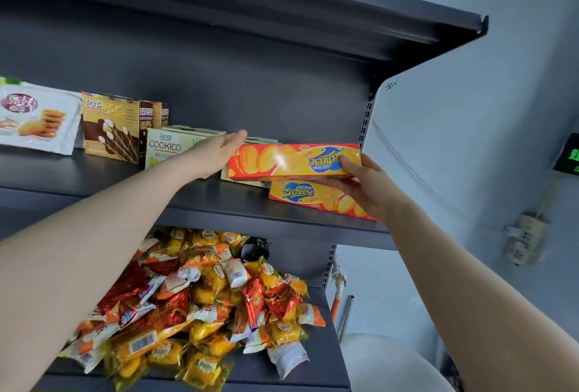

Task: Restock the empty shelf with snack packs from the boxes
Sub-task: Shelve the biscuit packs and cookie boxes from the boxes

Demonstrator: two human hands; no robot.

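Right grip: the right hand [360, 185] has its fingers and thumb curled round the right end of a long red-and-yellow cardboard biscuit box [291, 161] and holds it clear of the shelf.
Left grip: the left hand [219, 150] is flat with straight fingers and holds nothing. It lies at that box's left end; I cannot tell whether it touches.
Landmark: a matching flat Zecheese box [313, 199] lies on the dark grey metal shelf [219, 200].
Key relation: the held box hovers just above the landmark and slightly behind it. Its long axis runs left to right, roughly parallel to the landmark. The right hand is the nearer one, so lowering looks like the next move.
Writing: "Zecheese" reads upside down on the held box and upright on the landmark.
Left of landmark: pale cartons marked "COOKICO" [163, 147], then brown-and-gold wafer-roll cartons [109, 125], then a white pouch [34, 116].
Below landmark: a heap of orange, yellow and red wrapped snack packs [203, 297].
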